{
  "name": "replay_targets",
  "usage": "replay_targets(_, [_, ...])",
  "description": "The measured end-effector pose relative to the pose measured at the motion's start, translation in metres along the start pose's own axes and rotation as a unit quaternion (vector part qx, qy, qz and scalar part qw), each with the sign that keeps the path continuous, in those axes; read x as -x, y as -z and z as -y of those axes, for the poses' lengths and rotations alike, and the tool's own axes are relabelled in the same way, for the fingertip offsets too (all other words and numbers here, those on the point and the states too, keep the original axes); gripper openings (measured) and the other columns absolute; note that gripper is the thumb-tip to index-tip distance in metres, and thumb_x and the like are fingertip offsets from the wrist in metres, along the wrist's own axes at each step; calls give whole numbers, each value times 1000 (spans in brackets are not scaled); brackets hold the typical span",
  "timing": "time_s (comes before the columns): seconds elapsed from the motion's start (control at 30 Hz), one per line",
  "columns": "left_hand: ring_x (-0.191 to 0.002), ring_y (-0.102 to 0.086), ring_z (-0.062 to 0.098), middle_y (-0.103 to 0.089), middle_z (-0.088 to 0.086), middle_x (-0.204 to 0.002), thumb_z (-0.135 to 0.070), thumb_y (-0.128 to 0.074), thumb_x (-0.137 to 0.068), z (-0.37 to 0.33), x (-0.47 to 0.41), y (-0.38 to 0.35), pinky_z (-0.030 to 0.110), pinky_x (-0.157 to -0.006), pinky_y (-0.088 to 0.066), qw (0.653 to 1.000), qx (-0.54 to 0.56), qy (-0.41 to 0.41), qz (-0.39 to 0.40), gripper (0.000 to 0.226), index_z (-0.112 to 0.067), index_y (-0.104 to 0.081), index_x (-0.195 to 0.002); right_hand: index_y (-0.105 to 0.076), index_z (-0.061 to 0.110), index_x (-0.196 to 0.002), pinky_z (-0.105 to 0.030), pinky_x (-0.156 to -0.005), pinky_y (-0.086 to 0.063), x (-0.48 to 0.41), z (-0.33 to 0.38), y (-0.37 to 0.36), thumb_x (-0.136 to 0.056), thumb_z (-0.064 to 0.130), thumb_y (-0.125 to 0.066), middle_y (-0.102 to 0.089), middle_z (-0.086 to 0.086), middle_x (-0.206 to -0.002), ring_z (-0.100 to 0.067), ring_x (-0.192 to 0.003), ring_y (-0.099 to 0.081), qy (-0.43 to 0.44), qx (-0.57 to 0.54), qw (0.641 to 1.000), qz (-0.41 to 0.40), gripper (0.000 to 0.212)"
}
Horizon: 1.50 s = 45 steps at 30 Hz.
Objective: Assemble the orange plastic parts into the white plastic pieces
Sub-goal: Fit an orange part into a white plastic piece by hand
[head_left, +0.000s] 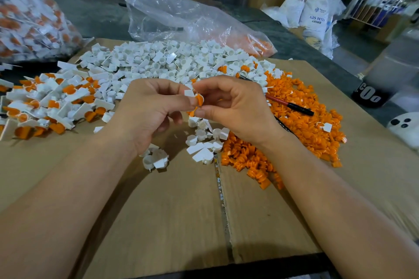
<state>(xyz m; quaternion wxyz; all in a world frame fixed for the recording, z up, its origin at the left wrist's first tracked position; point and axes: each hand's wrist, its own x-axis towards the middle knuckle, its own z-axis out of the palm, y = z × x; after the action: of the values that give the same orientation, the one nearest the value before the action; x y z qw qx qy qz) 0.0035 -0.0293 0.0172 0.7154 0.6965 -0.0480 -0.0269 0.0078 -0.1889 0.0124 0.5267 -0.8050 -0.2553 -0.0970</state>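
In the middle of the frame my two hands meet above the cardboard (170,210). My left hand (149,108) pinches a white piece (189,93) between thumb and forefinger, the other fingers curled under. My right hand (231,106) pinches an orange part (199,99) at its fingertips, and the part touches the white piece right where the hands come together. A second bit of orange (192,112) shows just below it; I cannot tell which hand has that one.

Behind my hands, across the upper middle, lies the white pile (172,61). To the right is the orange pile (301,106), with a red and black pen (290,104) lying on it. At the left edge sits the pile of joined pieces (52,99), white with orange showing. A few loose white pieces (204,142) lie just under my hands, beside the orange pile's near edge.

A clear bag (181,18) slumps at the upper middle, with orange inside its right end. A fuller bag (27,13) of white and orange fills the upper left corner.
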Motion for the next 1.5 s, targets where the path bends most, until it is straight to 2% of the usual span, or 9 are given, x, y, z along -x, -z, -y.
replay_targets(0.1, [-40, -53, 6, -59, -3, -47, -3, -73, -69, 1, -1, 0, 11, -33, -27, 1000, -7, -15, -10, 14, -11, -62, -65, -59, 26, -92, -22, -78, -54, 0, 1, 0, -69, -1, -75, -65, 6, -88, -6, -81, -67, -2, -3, 1000, -16, 39])
replay_targets(0.37, [-41, -55, 6, -61, -3, -50, -3, -72, -70, 1, -1, 0, 11, -34, -29, 1000, -2, -5, -6, 14, -11, -62, -65, -61, 25, -83, -16, -72, -52, 0, 2, 1, -71, -4, -72, -65, 8, -80, -4, -76, -66, 23, -3, 1000, -18, 34])
replay_targets(0.57, [-43, -56, 7, -61, -2, -51, -4, -72, -68, 1, 0, 1, 12, -34, -30, 1000, 5, -1, -3, 11, -11, -63, -66, -61, 17, -107, -23, -78, -54, 1, 0, -1, -71, -2, -72, -66, -1, -87, -12, -83, -67, 62, 0, 998, -30, 42])
replay_targets(0.73, [-48, -62, 9, -64, 1, -53, -2, -71, -68, 1, 1, 0, 12, -35, -34, 1000, 15, 12, 1, 11, -10, -63, -67, -60, 18, -106, -17, -76, -53, 0, -3, 0, -71, 0, -73, -64, 9, -83, -5, -80, -65, 89, 25, 995, -35, 41])
replay_targets(0.9, [-47, -63, 9, -65, 3, -54, 0, -70, -67, 1, 1, -2, 13, -37, -41, 999, 41, 24, 11, 10, -5, -62, -71, -65, 10, -102, -31, -74, -57, -1, -6, 0, -71, 3, -72, -69, -10, -82, -17, -77, -67, 117, 65, 990, -50, 32])
replay_targets(1.0, [-46, -62, 11, -66, 5, -55, -7, -69, -54, 0, 2, -3, 14, -40, -45, 998, 58, 18, 19, 19, -3, -62, -71, -70, 2, -96, -41, -70, -56, -1, -9, 1, -71, 5, -72, -70, -13, -81, -23, -75, -67, 132, 98, 985, -57, 25])
replay_targets(1.13, [-46, -62, 12, -65, 7, -55, -8, -68, -50, 0, 2, -3, 15, -41, -47, 998, 64, 15, 20, 21, -2, -62, -69, -70, 1, -95, -39, -69, -55, -1, -9, 1, -71, 5, -73, -70, -12, -80, -22, -74, -66, 140, 116, 982, -60, 24])
replay_targets(1.27, [-45, -61, 12, -65, 6, -54, 3, -68, -65, 1, 1, -2, 15, -41, -46, 998, 55, 12, 16, 9, -4, -62, -66, -70, 2, -95, -43, -69, -55, -1, -10, 1, -72, 4, -72, -70, -13, -79, -25, -74, -66, 139, 120, 981, -62, 24])
replay_targets(1.5, [-45, -61, 13, -64, 6, -53, 9, -65, -73, 2, -1, -2, 14, -41, -46, 999, 50, 1, 4, 21, -7, -64, -59, -71, 1, -94, -45, -69, -54, -2, -9, 0, -72, 3, -72, -70, -14, -79, -27, -75, -66, 130, 106, 984, -55, 22])
